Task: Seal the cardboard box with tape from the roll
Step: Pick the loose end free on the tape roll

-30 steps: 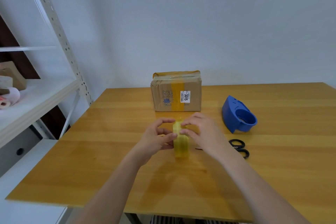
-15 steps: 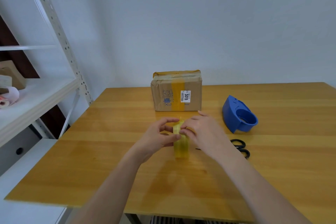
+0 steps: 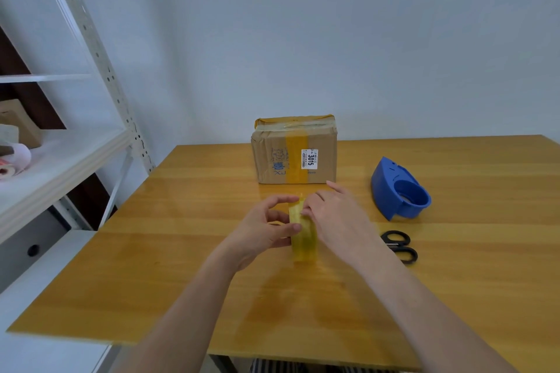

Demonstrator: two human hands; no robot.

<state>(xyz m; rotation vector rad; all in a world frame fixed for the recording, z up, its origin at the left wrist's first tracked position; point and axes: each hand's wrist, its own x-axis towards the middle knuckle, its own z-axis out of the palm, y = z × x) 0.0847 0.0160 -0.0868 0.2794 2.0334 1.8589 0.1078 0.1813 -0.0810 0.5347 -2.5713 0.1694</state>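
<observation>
A yellowish translucent tape roll (image 3: 302, 236) stands on edge in the middle of the wooden table (image 3: 181, 251). My left hand (image 3: 260, 230) grips its left side, thumb on the roll's face and index finger curled over the top. My right hand (image 3: 336, 218) covers the roll's right side, fingertips pressed on its upper rim. Behind them, at the table's far edge, sits the cardboard box (image 3: 295, 150), flaps down, with a yellow tape strip down its front and a white label.
A blue tape dispenser (image 3: 398, 189) lies to the right of the box. Black scissors (image 3: 398, 247) rest just right of my right forearm. White metal shelving (image 3: 60, 145) with a few items stands along the table's left side.
My right fingers have shifted slightly along the roll's top rim and my left index finger has curled further over it. The roll stays in place.
</observation>
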